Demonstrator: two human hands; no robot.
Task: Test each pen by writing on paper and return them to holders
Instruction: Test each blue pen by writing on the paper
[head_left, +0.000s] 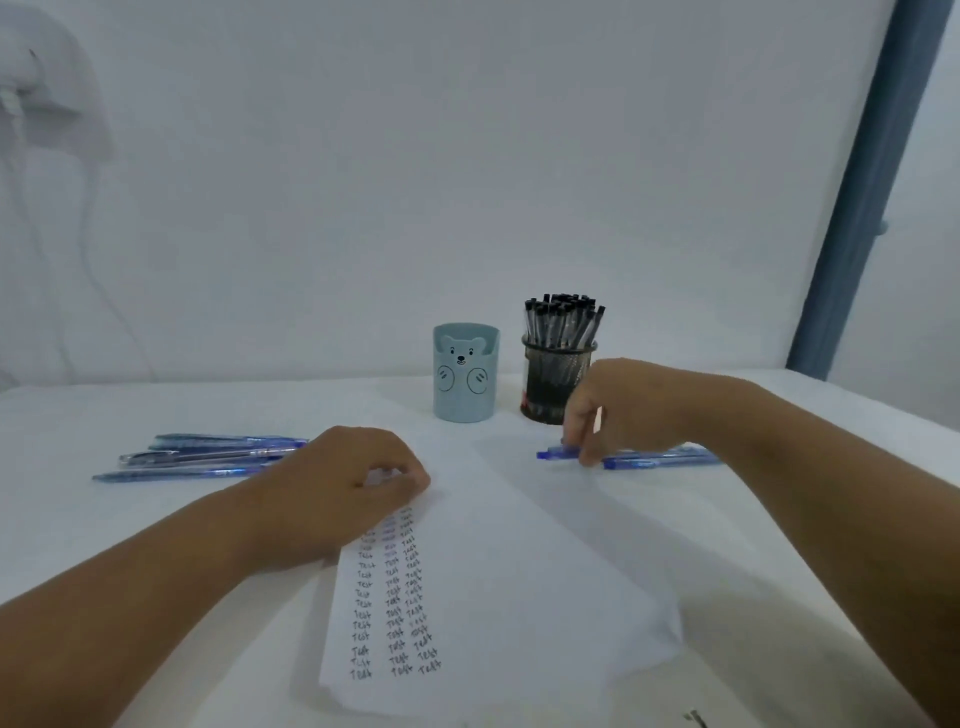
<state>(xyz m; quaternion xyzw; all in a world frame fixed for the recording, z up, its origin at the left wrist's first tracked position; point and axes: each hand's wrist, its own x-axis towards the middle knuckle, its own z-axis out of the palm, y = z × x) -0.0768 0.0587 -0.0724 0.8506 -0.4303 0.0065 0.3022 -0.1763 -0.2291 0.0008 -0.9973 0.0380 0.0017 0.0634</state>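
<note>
A white sheet of paper (519, 571) lies flat, its left part filled with three columns of the handwritten word "Test". All else is placed from this sheet. Just beyond its far edge stands a pale blue holder (466, 371) with a bear face, upright. Right of that, also beyond the far edge, stands a black mesh holder (556, 379) packed with upright black-capped pens (563, 322). Left of the sheet, four blue pens (208, 457) lie roughly parallel, side by side. Right of the sheet's far corner, more blue pens (660, 458) lie close together, capped ends pointing toward the sheet.
</note>
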